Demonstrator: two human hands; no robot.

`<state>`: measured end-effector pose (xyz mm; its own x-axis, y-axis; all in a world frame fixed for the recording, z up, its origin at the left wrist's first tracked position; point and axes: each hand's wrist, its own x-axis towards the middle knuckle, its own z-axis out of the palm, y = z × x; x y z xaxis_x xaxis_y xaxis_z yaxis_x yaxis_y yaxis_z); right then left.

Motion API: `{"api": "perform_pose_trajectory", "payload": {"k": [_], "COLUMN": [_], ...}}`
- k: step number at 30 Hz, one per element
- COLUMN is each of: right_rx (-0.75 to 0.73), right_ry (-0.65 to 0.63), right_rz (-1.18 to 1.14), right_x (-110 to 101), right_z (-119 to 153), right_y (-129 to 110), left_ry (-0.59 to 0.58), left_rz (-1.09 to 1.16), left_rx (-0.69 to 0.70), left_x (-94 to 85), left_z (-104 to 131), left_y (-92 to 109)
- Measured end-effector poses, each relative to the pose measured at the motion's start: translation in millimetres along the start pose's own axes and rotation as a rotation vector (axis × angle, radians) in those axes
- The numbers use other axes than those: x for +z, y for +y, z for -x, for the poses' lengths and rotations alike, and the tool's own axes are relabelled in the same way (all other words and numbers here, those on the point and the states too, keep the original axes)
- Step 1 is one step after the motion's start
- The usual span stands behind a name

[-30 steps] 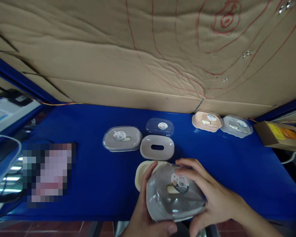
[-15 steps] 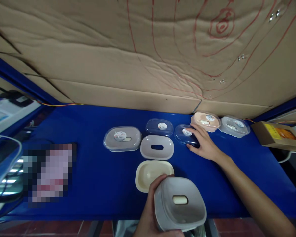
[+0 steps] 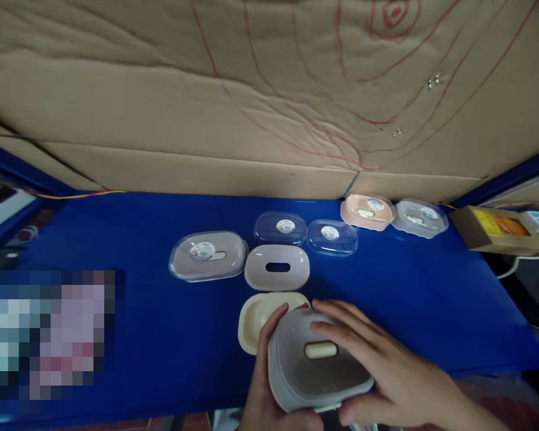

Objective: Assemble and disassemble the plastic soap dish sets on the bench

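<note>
My left hand [image 3: 269, 371] is wrapped round the left side of a grey plastic soap dish [image 3: 296, 383], close to me at the table's front edge. An oval slot with a cream insert shows in its sunken top. Over its right side lies my right hand [image 3: 377, 359], fingers across the far rim and thumb at the near edge. Partly hidden behind the dish is a cream oval tray [image 3: 250, 323]. Beyond that lies a grey oval tray with a slot [image 3: 256, 272], and past it are two clear lids [image 3: 269, 227] with round labels.
A grey lidded soap dish [image 3: 229, 242] sits left of the slotted tray. At the back right stand a peach one [image 3: 350, 209] and another grey one [image 3: 402, 218]. A cardboard box [image 3: 471, 233] is at the right edge. Cardboard [image 3: 161, 120] walls the blue table's back.
My right hand has left the right-hand clear lid and come back to the grey soap dish. The lid stays on the table. The view has shifted slightly to the right.
</note>
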<state>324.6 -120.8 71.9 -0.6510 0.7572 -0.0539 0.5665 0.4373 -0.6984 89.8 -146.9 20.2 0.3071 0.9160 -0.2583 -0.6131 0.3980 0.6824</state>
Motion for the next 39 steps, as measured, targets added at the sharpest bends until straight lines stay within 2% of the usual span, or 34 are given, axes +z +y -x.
{"api": "perform_pose_trajectory", "payload": {"k": [3,6,8,10,12,16,19,22,25,28,30,32,36,37,39], "right_rx": [0.015,0.013,0.031,0.073,0.115,0.113,0.102,0.063,0.01,0.016,0.013,0.022,0.08,0.087,0.064], "right_ry": [0.057,0.223,0.338,0.408,0.417,0.304,0.315,0.333,0.173,0.101,0.146,0.227,0.364,0.374,0.371], "right_rz": [-0.082,-0.2,-0.159,0.0,0.165,0.291,0.317,0.184,0.063,0.149,0.178,0.171,0.249,0.28,0.334], "right_x": [12.4,11.1,5.8,0.6,-2.7,-6.7,-12.1,-12.8,0.2,22.2,35.1,43.7,50.9,51.7,53.0], "right_z": [6.1,13.6,16.3,13.5,5.0,-14.0,-11.2,9.6,32.6,46.2,53.0,60.5,70.4,69.9,65.3], "right_y": [2.7,19.0,34.0,51.6,69.6,93.3,87.3,58.9,23.8,5.2,6.5,15.4,37.8,42.4,49.7], "left_ry": [0.006,0.045,0.066,0.031,-0.051,-0.168,-0.151,-0.083,-0.043,-0.038,-0.064,-0.077,-0.043,-0.095,-0.323], "left_rz": [-0.031,-0.107,-0.147,-0.167,-0.195,-0.261,-0.218,-0.146,-0.114,-0.14,-0.17,-0.231,-0.51,-0.599,-0.785], "left_rx": [-0.023,0.01,0.033,0.036,0.022,-0.057,-0.091,-0.056,0.013,0.055,0.066,0.062,0.095,0.155,0.345], "left_x": [2.5,1.8,-0.9,-5.5,-11.2,-19.9,-19.8,-14.7,-7.3,-1.0,-1.4,-9.3,-41.6,-48.1,-52.9], "left_z": [2.4,8.3,12.2,14.3,14.4,12.3,13.1,15.3,15.5,13.3,12.6,14.5,22.9,23.4,19.0], "left_y": [-1.2,-2.4,-3.7,-6.1,-9.8,-21.5,-31.4,-37.8,-39.2,-37.5,-35.2,-31.5,-23.8,-23.1,-22.7]}}
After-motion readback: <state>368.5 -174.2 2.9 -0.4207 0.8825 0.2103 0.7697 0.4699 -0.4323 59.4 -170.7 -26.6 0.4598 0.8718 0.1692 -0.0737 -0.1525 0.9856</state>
